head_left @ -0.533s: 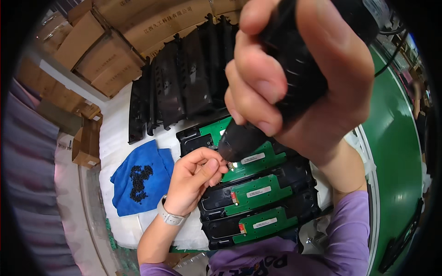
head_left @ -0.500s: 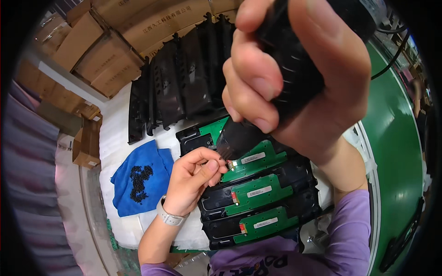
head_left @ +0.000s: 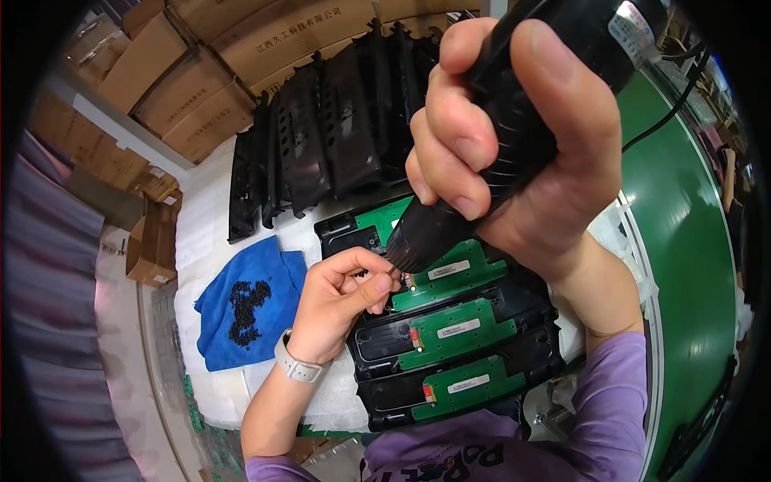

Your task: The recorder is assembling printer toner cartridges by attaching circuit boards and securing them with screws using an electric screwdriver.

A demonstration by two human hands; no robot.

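My right hand grips a black corded electric screwdriver, its nose angled down and to the left. At that tip, my left hand has thumb and index finger pinched together; whatever lies between them is too small to make out. Just beneath are several black plastic housings in a row, each bearing a green circuit board with a white label. The tool and hands partly cover the farther boards. To the left, a pile of tiny black screws rests on a blue cloth.
Several more black plastic housings stand close together at the back of the white-padded table. Cardboard boxes are stacked behind. The screwdriver's cable runs off right, above a green surface.
The screwdriver and my right hand have shifted slightly, the tool's tip staying by my left fingertips. My left hand keeps its pinch and has risen a little. The whole view has shifted slightly.
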